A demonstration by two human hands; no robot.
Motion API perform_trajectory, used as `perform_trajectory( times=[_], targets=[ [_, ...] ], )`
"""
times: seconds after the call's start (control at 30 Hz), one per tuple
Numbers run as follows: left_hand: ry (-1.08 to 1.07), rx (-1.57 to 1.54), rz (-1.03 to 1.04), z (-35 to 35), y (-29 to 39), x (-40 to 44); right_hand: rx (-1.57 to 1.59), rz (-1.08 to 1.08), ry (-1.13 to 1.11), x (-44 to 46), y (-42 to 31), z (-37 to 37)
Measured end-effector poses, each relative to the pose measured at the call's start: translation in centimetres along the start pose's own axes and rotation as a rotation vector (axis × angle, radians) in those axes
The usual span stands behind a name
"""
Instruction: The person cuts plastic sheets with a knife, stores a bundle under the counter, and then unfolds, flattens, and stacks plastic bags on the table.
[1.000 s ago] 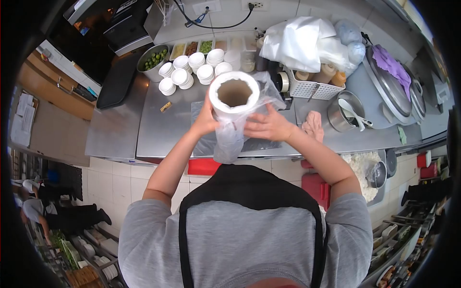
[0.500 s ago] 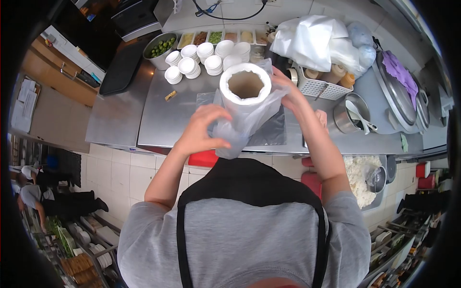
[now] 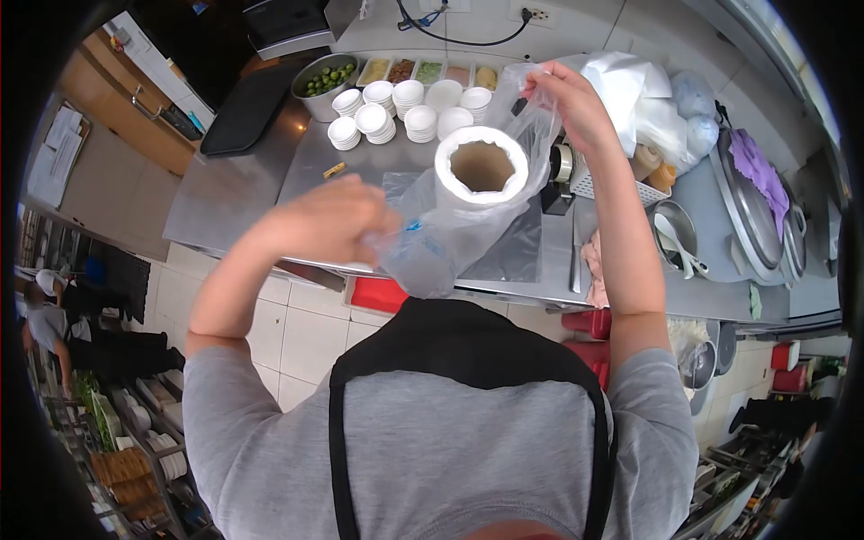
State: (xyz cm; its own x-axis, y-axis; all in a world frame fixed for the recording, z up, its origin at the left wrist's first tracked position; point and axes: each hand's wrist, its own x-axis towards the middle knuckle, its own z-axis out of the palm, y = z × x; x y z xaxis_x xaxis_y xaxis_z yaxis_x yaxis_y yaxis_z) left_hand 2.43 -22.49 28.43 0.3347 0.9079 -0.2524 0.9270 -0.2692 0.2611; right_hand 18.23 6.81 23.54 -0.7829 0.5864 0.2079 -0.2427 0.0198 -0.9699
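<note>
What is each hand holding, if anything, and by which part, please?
The right hand holds plastic film by its top end; left hand too blurred to tell.

The counter (image 3: 216, 209) is smooth, brushed-looking metal with a dull sheen. The roll (image 3: 444, 173) is wound in translucent white plastic around a brown, matt core (image 3: 482, 169) resembling cardboard; its loose film (image 3: 538, 135) is thin, wrinkled, glossy plastic. At far right, a purple cloth (image 3: 758, 169) lies soft and matt over a polished metal lid (image 3: 736, 200).
</note>
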Motion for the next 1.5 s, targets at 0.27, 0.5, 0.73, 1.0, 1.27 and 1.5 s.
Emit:
perform_trajectory(
  times=[0.27, 0.5, 0.73, 1.0, 1.27, 1.5],
  targets=[
    [0.602, -0.529, 0.009, -2.9, -2.8, 5.1, -0.307, -0.145, -0.099, -1.0, -2.4, 4.0],
    [1.02, -0.673, 0.061, -3.7, -3.0, 8.5, -0.495, -0.31, -0.275, -3.9, -4.2, 9.1],
    [0.895, -0.978, 0.101, -4.6, -6.5, 7.8, -0.508, -0.35, -0.137, -3.5, -3.8, 9.8],
    [0.617, -1.21, 0.059, 1.4, -7.3, 12.3, -0.453, -0.354, -0.189, -3.0, -3.9, 10.2],
    [0.671, -1.697, 0.215, 1.1, -7.8, 11.6, -0.18, -0.32, -0.116, -1.9, -0.9, 7.4],
    [0.843, -0.68, -0.167, 0.0, -1.7, 10.8, -0.17, -0.046, -0.211, -0.3, 1.1, 6.8]
  ],
)
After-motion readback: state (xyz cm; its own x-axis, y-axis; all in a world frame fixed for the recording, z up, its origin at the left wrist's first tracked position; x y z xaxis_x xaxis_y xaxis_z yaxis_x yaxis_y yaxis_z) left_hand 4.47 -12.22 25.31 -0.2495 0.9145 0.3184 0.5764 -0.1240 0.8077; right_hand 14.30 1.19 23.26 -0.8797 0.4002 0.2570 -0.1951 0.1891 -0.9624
